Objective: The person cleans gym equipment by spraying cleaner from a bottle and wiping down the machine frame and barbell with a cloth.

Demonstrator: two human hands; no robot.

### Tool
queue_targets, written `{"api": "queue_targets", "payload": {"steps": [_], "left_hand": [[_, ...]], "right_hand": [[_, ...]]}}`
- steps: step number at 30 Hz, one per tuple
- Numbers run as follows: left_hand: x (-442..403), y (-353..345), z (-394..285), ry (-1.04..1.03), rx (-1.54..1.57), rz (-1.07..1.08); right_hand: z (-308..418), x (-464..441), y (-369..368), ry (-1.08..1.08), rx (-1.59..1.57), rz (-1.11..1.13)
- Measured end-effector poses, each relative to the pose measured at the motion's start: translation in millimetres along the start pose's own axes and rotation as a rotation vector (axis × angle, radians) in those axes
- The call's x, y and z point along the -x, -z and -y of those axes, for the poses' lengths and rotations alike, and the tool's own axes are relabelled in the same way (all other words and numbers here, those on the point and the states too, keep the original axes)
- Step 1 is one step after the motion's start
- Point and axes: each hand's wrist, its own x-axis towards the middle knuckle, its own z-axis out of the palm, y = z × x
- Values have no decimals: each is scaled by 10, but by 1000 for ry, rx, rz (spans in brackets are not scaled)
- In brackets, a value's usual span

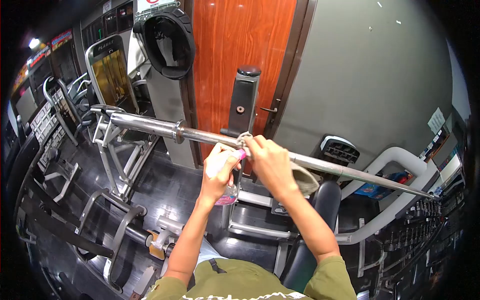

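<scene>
A long metal barbell [210,136] lies across the view in front of me, its thick sleeve at the left. My left hand [219,169] is closed around a clear spray bottle [227,196] with a pink nozzle, just below the bar. My right hand [267,162] presses a grey-beige cloth [304,180] against the bar, fingers wrapped over it. Part of the cloth hangs below the bar on the right, and a bunched part shows at the fingertips. The two hands are close together near the upright post [243,102].
A black padded bench [327,202] stands below the bar at the right. Behind are a wooden door [215,60] and a grey wall. Gym machines [112,75] fill the left side; a dumbbell rack [410,235] stands far right.
</scene>
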Motion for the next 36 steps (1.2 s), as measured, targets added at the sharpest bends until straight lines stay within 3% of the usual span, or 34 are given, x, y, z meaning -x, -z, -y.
{"api": "queue_targets", "payload": {"steps": [4, 7, 9, 13, 14, 17, 19, 20, 25, 27, 33, 36], "left_hand": [[19, -6, 53, -54, -47, -31], [6, -19, 53, -69, -49, -36], [10, -23, 68, -119, -19, -51], [13, -12, 89, -114, -18, -48], [19, 1, 100, -102, -4, -42], [34, 4, 92, -67, 18, -37], [31, 10, 72, -40, 17, -48], [29, 17, 70, -40, 12, -47], [27, 50, 52, -37, -44, -17], [21, 52, 69, -39, -16, -20], [20, 67, 67, -65, -30, 3], [23, 59, 44, -80, -25, 19]], "right_hand": [[-82, 218, 19, 23, -140, -159], [-201, 554, 231, -185, -9, -114], [-351, 723, 269, -213, -17, -176], [-357, 975, 165, -371, -350, -355], [-292, 1073, 2, -505, -578, -327], [-152, 1211, -620, -757, -875, -137], [-14, 954, -471, -1072, -1502, -100], [-2, 878, -572, -1002, -1649, -190], [312, 471, -746, -1226, -2193, -421], [265, 470, -740, -1218, -2428, -423], [-115, 948, -544, -1102, -2437, -512], [-162, 1116, -239, -1126, -2204, -712]]}}
